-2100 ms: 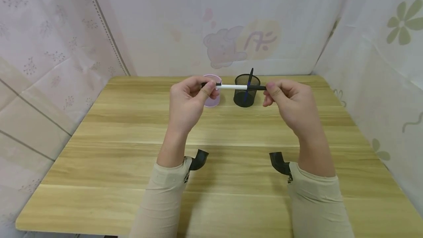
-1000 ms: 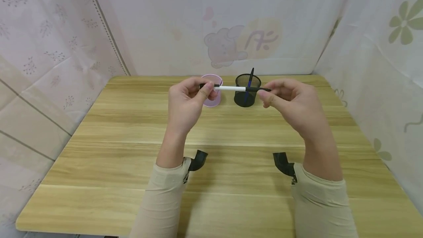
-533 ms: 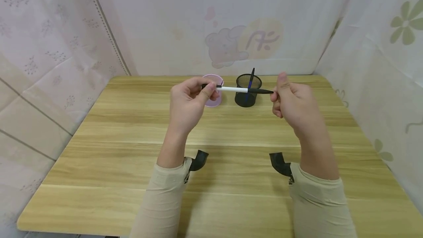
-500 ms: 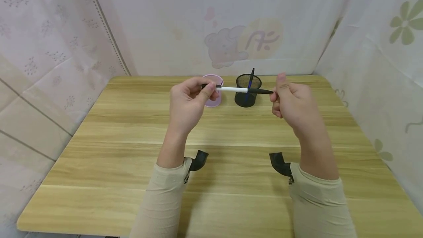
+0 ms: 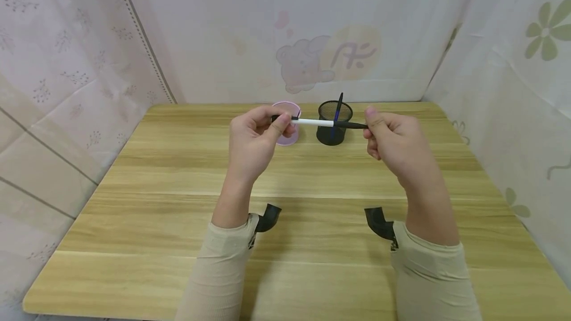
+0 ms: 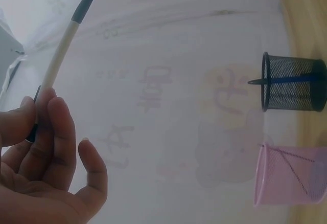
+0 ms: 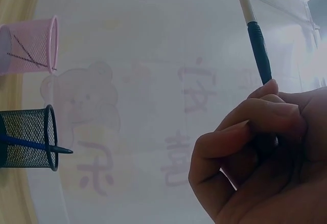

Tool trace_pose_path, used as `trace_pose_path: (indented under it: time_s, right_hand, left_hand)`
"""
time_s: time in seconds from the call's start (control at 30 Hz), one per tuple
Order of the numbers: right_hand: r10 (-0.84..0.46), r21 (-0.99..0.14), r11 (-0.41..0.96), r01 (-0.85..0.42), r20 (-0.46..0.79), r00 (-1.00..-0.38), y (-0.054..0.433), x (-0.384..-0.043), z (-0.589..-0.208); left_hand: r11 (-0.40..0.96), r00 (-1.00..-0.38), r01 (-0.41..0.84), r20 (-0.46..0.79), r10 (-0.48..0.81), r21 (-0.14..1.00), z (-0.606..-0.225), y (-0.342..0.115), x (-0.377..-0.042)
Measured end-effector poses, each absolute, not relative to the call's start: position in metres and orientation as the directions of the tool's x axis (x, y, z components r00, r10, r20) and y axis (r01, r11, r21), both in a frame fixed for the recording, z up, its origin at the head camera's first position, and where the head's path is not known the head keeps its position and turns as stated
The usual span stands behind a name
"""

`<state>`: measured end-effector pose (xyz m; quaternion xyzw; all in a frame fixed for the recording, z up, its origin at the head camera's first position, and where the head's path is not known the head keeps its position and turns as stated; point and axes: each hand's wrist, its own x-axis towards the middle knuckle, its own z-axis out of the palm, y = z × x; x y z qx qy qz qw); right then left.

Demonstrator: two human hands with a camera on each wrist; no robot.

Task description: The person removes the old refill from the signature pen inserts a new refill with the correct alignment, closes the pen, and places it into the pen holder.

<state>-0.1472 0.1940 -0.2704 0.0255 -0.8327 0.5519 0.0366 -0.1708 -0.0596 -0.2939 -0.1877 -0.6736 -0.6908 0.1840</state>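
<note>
The left hand pinches the dark clip end of the white-and-black pen between thumb and fingers; the little finger stands apart. The pen lies nearly level, raised above the tabletop and spanning both hands. Beyond it, at the far side of the tabletop, the pink mesh cup stands upright, partly hidden by the left hand in the head view. To its right stands the black mesh cup, with a blue pen leaning inside. At far right, the right hand has curled fingers and pinches the pen's black tip. Its thumb, raised half a second ago, is now lowered to that tip; this appears to firm the two-ended hold.
</note>
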Motion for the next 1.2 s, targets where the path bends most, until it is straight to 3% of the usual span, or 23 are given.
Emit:
trace_pose_path:
  time_s: [1.2]
  right_hand:
    - [-0.052, -0.857, 0.506, -0.096, 0.081, -0.995, 0.1972, -0.1422, -0.2685]
  left_hand:
    - [-0.011, -0.859, 0.512, 0.512, -0.003, 0.859, -0.2970, -0.0567, -0.1701]
